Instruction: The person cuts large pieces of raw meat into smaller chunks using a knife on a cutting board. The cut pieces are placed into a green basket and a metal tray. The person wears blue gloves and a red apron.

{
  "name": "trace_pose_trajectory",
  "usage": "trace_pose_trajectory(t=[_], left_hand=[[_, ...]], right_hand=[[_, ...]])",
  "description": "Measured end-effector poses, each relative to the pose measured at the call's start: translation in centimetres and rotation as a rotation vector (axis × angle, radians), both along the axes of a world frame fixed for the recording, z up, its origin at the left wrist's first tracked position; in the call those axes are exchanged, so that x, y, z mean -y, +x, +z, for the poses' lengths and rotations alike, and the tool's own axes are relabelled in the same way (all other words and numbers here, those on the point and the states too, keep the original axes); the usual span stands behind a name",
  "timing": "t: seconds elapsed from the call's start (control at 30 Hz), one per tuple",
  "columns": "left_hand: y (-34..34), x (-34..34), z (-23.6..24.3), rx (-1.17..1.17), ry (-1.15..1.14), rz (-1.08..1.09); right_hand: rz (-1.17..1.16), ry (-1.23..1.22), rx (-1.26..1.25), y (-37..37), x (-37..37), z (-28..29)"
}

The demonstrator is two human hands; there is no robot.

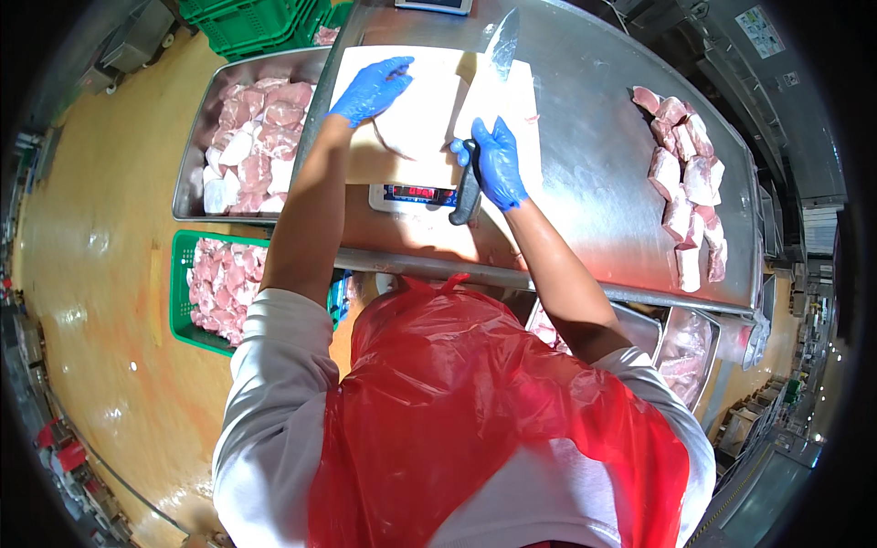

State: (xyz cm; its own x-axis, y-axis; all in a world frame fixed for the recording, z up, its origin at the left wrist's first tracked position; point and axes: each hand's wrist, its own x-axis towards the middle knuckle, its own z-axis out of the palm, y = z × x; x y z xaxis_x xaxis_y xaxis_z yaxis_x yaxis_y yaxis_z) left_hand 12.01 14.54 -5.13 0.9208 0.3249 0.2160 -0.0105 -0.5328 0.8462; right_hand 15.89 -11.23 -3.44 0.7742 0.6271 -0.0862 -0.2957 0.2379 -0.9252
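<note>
Two blue-gloved hands were over a white cutting board [525,119] on the steel table [594,137], its L edge close to the table's L edge. L hand [375,89] was at the board's far L part, fingers together & slightly bent, thumb–finger gap narrow; couldn't tell if they pinched anything. A pale piece [420,132], prob. meat, lay on the board just beside L hand — glare washed out most of its outline, but a thin reddish edge showed.

R hand [498,169] had its fingers closed round the black handle of a big knife [468,194], near the board's near edge. Blade pointed away from the person, tip past the board's far edge; handle butt hung out past the near edge, beside a scale [416,197] w/ a lit red display.

R of the board a wide stretch of shiny steel ran to rows of cut meat [685,187] by the table's R edge, well apart from R hand. Less room on the L: a steel tray [196,178] of meat sat right beside the table, w/ a green crate [182,297] of smaller pieces nearer the person. Table's near edge ran just in front of the red apron [438,393].
</note>
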Motion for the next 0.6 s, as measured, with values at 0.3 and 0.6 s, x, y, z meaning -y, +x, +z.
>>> trace_pose_trajectory(t=[0.3, 0.6], left_hand=[[-6.4, 5.0, -5.0, 0.448, 0.911, 0.152], [-13.9, 10.4, -0.8, 0.161, 0.0, 0.504]], right_hand=[[0.023, -0.009, 0.212, 7.9, -2.8, 2.4], [0.037, -0.336, 0.291, 2.4, 7.0, 4.5]])
